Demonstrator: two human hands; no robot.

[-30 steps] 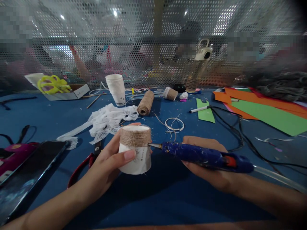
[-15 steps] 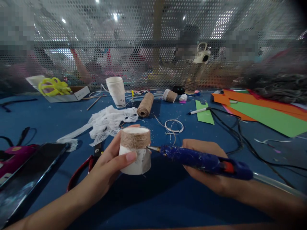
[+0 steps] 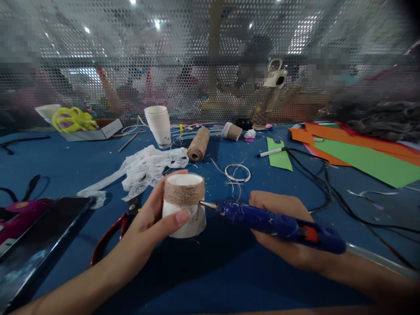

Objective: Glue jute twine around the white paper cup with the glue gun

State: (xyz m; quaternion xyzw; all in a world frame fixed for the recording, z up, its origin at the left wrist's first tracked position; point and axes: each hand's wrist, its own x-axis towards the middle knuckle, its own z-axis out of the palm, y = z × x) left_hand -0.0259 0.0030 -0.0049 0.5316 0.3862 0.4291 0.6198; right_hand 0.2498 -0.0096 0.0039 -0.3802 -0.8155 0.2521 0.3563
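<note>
My left hand (image 3: 149, 225) grips an upside-down white paper cup (image 3: 184, 218) whose upper part is wound with brown jute twine; the thumb lies across its front. My right hand (image 3: 285, 227) is closed round a blue hot glue gun (image 3: 278, 223) with an orange trigger. The gun's metal nozzle touches the cup's side just below the twine band. The cup rests on, or just above, the blue table (image 3: 216, 271); I cannot tell which.
Red-handled pliers (image 3: 111, 229) and a dark tablet (image 3: 36, 238) lie at left. White lace (image 3: 144, 168), a twine roll (image 3: 198, 143), stacked paper cups (image 3: 159, 124), a coil of cord (image 3: 238, 172), a marker (image 3: 272, 152), black cables (image 3: 328, 188) and coloured paper sheets (image 3: 361, 153) lie beyond. A mesh screen (image 3: 210, 57) stands at the back.
The glue gun's nozzle has slid slightly left and down along the cup's side. My left thumb has shifted a little to the right across the cup.
</note>
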